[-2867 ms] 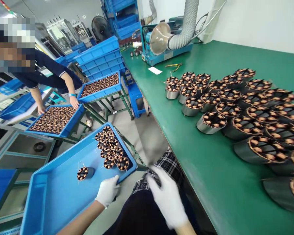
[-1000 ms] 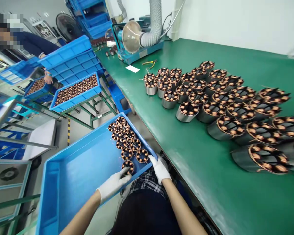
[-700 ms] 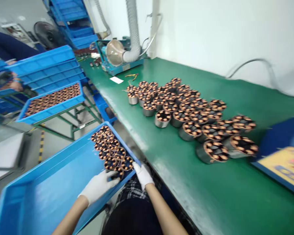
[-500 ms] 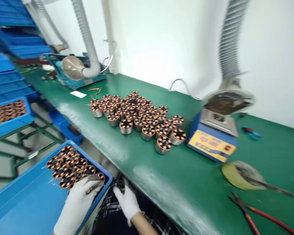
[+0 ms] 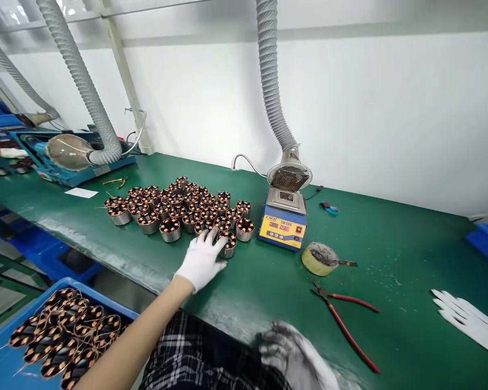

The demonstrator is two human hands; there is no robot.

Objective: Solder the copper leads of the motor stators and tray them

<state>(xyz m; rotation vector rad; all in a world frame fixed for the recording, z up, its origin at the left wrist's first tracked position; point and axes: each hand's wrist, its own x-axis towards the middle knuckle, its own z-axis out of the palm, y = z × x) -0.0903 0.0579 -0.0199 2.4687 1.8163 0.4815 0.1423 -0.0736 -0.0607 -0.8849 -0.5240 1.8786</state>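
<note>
The left hand (image 5: pixel 202 261) is hovering, fingers spread, at a stator (image 5: pixel 230 249) standing toward the desk's (image 5: pixel 254 290) front edge; picking seems to be starting, calling for closing fingers. The right hand (image 5: pixel 295 355) is curling there, grip unclear.

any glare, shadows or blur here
Head view: glossy green tabletop has pale patches near its front edge, perhaps glare; head view: faint shadow on the white wall left of the central ribbed grey hose; head view: smudged white-gloved right hand looks slightly blurred.
</note>
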